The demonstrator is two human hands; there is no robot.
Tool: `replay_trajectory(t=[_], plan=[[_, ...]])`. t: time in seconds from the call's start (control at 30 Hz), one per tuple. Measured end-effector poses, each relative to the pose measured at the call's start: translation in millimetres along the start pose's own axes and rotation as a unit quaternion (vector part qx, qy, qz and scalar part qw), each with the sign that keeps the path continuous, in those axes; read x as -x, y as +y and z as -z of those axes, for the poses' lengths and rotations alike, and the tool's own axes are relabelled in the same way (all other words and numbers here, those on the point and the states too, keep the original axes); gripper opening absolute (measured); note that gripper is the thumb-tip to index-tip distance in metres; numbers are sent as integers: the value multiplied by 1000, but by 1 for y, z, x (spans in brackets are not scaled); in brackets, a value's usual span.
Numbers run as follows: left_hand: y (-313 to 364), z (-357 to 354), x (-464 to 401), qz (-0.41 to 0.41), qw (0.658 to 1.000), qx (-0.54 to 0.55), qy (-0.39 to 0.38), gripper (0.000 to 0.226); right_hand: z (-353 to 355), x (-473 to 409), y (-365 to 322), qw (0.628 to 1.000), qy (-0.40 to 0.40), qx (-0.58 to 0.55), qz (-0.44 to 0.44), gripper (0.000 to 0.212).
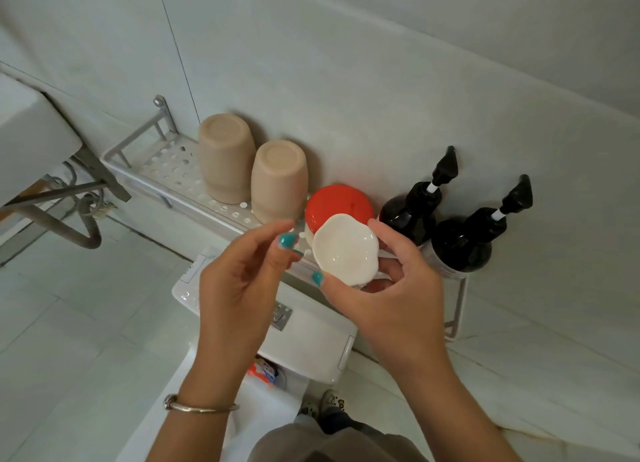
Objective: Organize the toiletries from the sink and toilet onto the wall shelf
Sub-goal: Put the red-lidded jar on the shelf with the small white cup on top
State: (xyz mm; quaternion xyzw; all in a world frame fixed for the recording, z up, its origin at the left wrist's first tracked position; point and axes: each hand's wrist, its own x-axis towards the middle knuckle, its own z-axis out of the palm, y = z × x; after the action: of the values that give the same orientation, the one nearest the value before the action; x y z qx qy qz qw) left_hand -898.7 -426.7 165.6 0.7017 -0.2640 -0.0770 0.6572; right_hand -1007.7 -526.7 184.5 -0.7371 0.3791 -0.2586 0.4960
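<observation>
Above the toilet tank point(304, 337), the right hand point(391, 281) holds a white dish point(344, 248), bound for the shelf point(166, 163); the left hand point(239, 278) hovers beside it, fingers loose and empty.

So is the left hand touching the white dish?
Apart. The head view shows a gap between the left hand fingertips and the white dish, which only the right hand holds.

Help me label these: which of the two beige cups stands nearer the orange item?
The right-hand beige cup, upside down right beside the orange item; the other beige cup sits farther left on the shelf.
</observation>
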Motion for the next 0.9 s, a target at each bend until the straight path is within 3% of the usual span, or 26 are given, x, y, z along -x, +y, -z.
replay_trajectory(t=[0.23,0.43,0.57,0.9], plan=[[-5,1,-12,52,995,2,-82,25,-11,-3,1,999,29,-22,-9,83],[-5,-4,-27,43,995,-32,-81,24,-9,-6,1,999,9,-34,-6,64],[-5,-4,-36,42,994,-50,-90,23,-9,-8,-3,998,-11,-56,-23,64],[-12,-20,-49,62,994,-42,-80,23,-32,-12,-4,983,99,-122,-94,66]])
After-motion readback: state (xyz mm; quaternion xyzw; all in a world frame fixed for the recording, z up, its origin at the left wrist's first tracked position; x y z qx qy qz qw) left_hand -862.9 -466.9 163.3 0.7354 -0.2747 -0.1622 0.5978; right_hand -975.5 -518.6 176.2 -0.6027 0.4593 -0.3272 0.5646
